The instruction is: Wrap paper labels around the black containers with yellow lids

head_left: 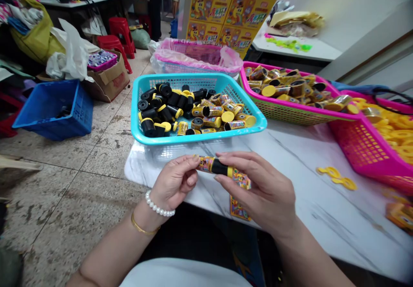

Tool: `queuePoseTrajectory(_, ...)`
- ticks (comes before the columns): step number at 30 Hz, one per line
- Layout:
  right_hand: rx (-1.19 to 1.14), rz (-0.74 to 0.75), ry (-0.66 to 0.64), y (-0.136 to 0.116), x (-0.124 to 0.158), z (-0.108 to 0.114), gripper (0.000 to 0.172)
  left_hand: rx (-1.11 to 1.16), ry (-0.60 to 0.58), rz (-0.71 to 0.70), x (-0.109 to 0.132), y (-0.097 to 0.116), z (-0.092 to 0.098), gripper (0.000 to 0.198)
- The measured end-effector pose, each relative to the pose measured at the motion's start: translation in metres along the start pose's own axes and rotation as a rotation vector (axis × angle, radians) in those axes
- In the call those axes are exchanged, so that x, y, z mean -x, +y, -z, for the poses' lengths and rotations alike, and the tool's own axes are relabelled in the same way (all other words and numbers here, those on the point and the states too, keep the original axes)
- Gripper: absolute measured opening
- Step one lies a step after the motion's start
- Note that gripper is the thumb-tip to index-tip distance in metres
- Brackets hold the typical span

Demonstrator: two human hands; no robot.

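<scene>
Above the front edge of the table, a small black cylinder with a yellow rim point(220, 167) is held between the thumb and fingers of my right hand point(263, 188). A colourful printed label point(204, 164) sticks out to the left of the cylinder, and its left end is pinched by my left hand point(177, 179). More yellow print shows to the right, under my right fingers; whether it is the same label I cannot tell. Below my right hand, another printed label point(238, 208) lies at the table edge, partly covered by the hand.
A turquoise basket point(193, 140) ahead holds black cylinders point(165, 114) and labelled ones point(213, 110). Pink baskets point(355, 145) stand to the right, one with yellow plastic parts point(395, 128). Loose yellow rings point(337, 178) lie on the marble-patterned table point(290, 158). A blue crate point(54, 110) is on the floor.
</scene>
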State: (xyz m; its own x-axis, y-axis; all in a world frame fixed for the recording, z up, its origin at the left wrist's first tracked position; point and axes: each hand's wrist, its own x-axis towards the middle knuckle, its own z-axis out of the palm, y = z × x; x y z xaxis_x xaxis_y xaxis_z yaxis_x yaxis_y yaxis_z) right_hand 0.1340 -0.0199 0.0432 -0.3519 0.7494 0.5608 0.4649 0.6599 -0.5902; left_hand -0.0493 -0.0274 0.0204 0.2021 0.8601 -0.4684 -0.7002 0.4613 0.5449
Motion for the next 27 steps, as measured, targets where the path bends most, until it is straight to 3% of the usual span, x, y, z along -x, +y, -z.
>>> queuePoseTrajectory(5, -0.188, -0.176, -0.091, 0.003, 0.005, -0.006, 0.028, -0.120, 0.066, -0.127, 0.007, -0.004, 0.002, 0.046)
queuePoseTrajectory(9, -0.199, -0.056, 0.009, 0.005, 0.008, -0.008, 0.037, -0.240, 0.104, -0.325, 0.010, -0.001, 0.012, 0.049)
queuePoseTrajectory(12, -0.156, 0.045, 0.015, 0.003, 0.004, -0.008, 0.038, -0.360, -0.112, -0.245, 0.008, 0.005, 0.019, 0.049)
queuePoseTrajectory(14, -0.134, 0.048, -0.039, 0.004, 0.003, -0.009, 0.037, -0.386, -0.189, -0.193, 0.004, 0.006, 0.021, 0.041)
queuePoseTrajectory(20, -0.222, -0.165, -0.037, 0.009, 0.012, -0.013, 0.034, -0.501, -0.160, -0.318, 0.002, -0.002, 0.010, 0.029)
queuePoseTrajectory(27, -0.034, 0.082, 0.007, 0.010, 0.012, -0.003, 0.031, -0.568, -0.229, -0.173, 0.001, 0.006, 0.016, 0.037)
